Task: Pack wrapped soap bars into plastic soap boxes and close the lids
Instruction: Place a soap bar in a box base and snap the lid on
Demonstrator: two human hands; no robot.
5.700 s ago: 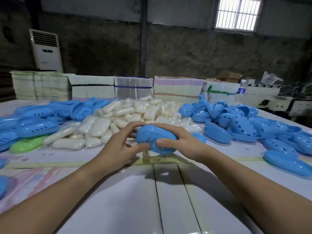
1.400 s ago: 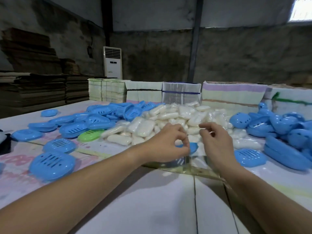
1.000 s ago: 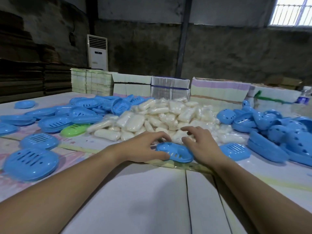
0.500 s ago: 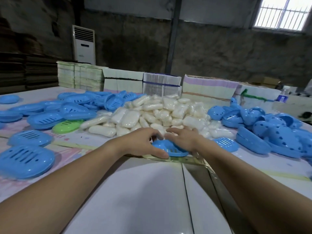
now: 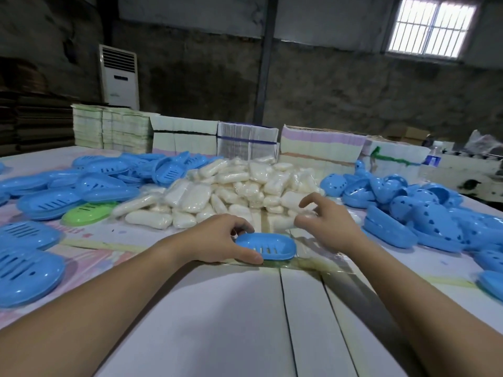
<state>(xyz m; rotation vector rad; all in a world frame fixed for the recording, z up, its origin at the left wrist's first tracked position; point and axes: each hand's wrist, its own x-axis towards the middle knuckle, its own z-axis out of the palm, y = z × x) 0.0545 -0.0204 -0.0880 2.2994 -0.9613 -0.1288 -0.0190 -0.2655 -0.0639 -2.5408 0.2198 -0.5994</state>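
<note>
A blue slotted soap box tray (image 5: 268,245) lies on the white table (image 5: 217,322) in front of me. My left hand (image 5: 217,240) grips its left end, thumb along the near rim and fingers over the far rim. My right hand (image 5: 324,221) hovers to the right of the tray, fingers spread and loosely bent, at the near edge of the pile of wrapped white soap bars (image 5: 231,189). It holds nothing.
Blue slotted trays (image 5: 76,186) and one green tray (image 5: 87,214) lie at the left. Blue perforated lids (image 5: 413,205) are heaped at the right. Stacks of flat cartons (image 5: 245,140) line the table's far edge. A water bottle (image 5: 434,155) stands far right.
My right hand has let go of the blue tray and moved up and right toward the soap pile. My left hand still holds the tray, which now lies flat on the table.
</note>
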